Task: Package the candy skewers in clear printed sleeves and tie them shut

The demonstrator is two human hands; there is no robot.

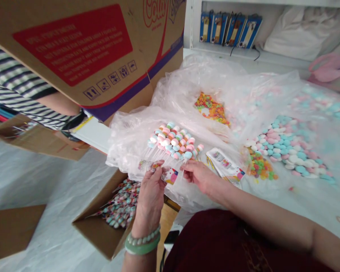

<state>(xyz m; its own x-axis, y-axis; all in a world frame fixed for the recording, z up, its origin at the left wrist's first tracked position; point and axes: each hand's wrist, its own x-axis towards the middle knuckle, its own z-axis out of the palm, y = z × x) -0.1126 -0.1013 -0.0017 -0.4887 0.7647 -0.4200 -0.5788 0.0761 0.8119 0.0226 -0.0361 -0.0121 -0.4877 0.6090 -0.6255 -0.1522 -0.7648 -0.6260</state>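
My left hand (pixel 153 185) is closed, its thumb and fingers pinching a small printed wrapper (pixel 171 176) with a colourful end. Just right of it, my right hand (pixel 200 174) has its fingertips pressed together near the wrapper's edge; what they hold is too small to make out. Beyond both hands lies a pile of candy skewers (pixel 174 141), pink, white and blue sweets on thin white sticks that point toward me. A stack of similar printed wrappers (pixel 222 160) rests to the right of the skewers.
Loose marshmallow-like sweets (pixel 283 141) and ring candies (pixel 262 166) lie on plastic sheeting (pixel 133 130) at right. More rings (pixel 212 109) sit farther back. A large carton (pixel 102 45) stands at left, beside a person's striped sleeve (pixel 17 75). Below, an open box (pixel 99 234) holds many skewers.
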